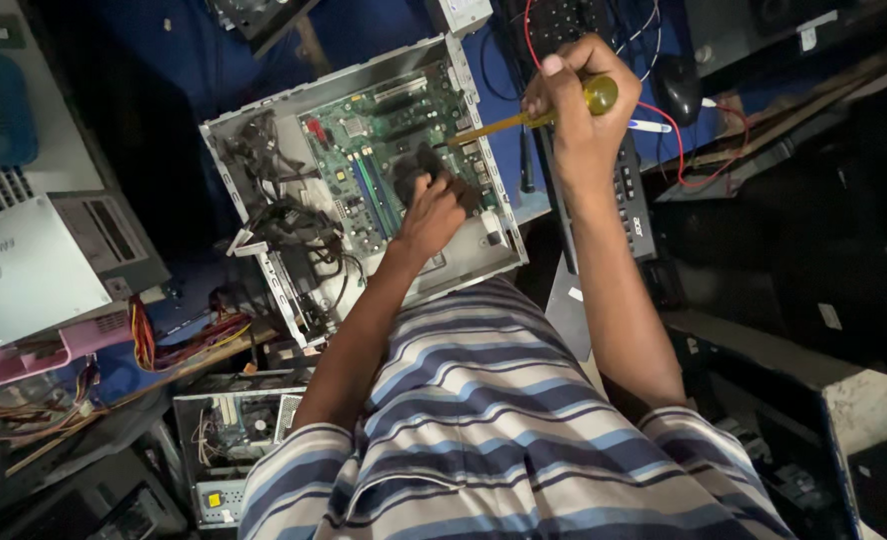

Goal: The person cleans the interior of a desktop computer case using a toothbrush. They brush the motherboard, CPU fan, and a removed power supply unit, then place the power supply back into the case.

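Right hand (564, 100) grips translucent yellow screwdriver (524, 120)

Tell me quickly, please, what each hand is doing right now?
Left hand: closed on a dark part on the motherboard inside the open computer case.
Right hand: closed around a yellow-handled screwdriver.

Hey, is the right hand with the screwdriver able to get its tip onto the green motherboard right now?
Probably yes. The right hand holds the screwdriver angled into the open computer case, its tip over the motherboard. The left hand rests lower, not blocking it.
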